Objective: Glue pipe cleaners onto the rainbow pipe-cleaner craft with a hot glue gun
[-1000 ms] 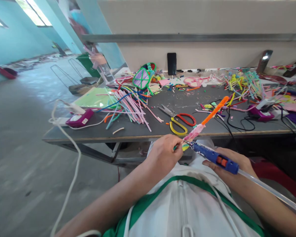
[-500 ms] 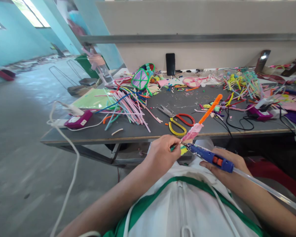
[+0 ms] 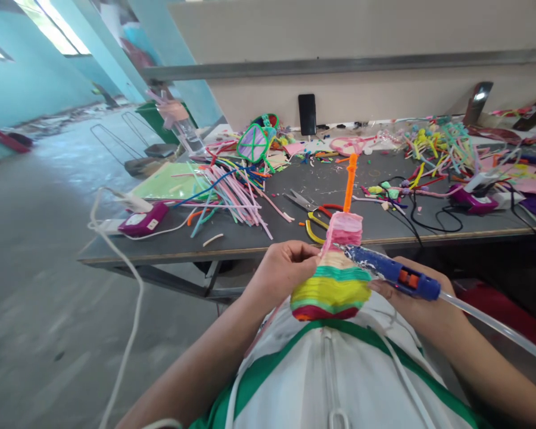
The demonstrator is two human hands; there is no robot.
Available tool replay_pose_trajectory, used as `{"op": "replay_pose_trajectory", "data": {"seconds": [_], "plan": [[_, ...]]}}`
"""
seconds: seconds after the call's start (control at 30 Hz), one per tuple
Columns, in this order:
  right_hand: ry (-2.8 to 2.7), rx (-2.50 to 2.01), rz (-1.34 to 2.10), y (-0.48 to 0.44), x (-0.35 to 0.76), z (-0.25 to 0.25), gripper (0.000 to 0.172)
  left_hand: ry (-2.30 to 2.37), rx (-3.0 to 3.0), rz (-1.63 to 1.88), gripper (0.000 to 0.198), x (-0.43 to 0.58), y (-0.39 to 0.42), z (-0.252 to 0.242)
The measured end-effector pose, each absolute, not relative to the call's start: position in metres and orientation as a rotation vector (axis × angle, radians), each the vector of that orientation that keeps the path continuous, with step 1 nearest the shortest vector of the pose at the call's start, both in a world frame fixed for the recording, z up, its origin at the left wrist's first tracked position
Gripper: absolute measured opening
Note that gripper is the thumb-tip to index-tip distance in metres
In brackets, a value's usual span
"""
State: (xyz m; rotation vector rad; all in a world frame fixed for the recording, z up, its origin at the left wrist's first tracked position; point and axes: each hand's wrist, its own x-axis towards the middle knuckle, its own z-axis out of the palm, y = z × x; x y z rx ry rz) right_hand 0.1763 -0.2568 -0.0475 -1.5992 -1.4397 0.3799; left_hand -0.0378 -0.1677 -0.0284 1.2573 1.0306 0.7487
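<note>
My left hand is closed on a striped cone wound from pipe cleaners, with red, yellow, green, cream and pink bands. An orange pipe cleaner sticks straight up from its pink top. My right hand grips a blue glue gun with an orange trigger. Its nozzle touches the cone just under the pink band. A clear glue stick trails out of the gun to the right.
The dark worktable ahead carries a heap of loose pipe cleaners, red and yellow scissors, a phone leaning on the wall, purple devices with white cables, and black cords. Open floor lies left.
The cone has tipped from lying edge-on to upright, showing its striped side. The orange pipe cleaner swung from slanting right to vertical. The glue gun stays at the cone.
</note>
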Motion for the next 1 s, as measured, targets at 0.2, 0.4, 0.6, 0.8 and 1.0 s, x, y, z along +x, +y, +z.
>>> {"op": "replay_pose_trajectory", "data": {"seconds": [0.2, 0.4, 0.6, 0.8, 1.0], "plan": [[-1.359, -1.577, 0.563, -0.259, 0.176, -0.050, 0.028, 1.023, 1.233, 0.763, 0.014, -0.038, -0.167, -0.030], [-1.354, -1.524, 0.654, -0.258, 0.171, -0.046, 0.023, 1.005, 1.208, 0.760, 0.011, -0.037, -0.168, -0.030], [-1.376, -1.543, 0.648, -0.257, 0.171, -0.047, 0.020, 1.019, 1.227, 0.762, 0.013, -0.038, -0.168, -0.032], [-1.261, -1.610, 0.769, -0.255, 0.170, -0.053, 0.028, 1.006, 1.251, 0.768, 0.016, -0.039, -0.167, -0.033], [-1.169, -1.624, 0.799, -0.255, 0.164, -0.054, 0.025, 1.007, 1.242, 0.785, 0.018, -0.038, -0.167, -0.033]]}}
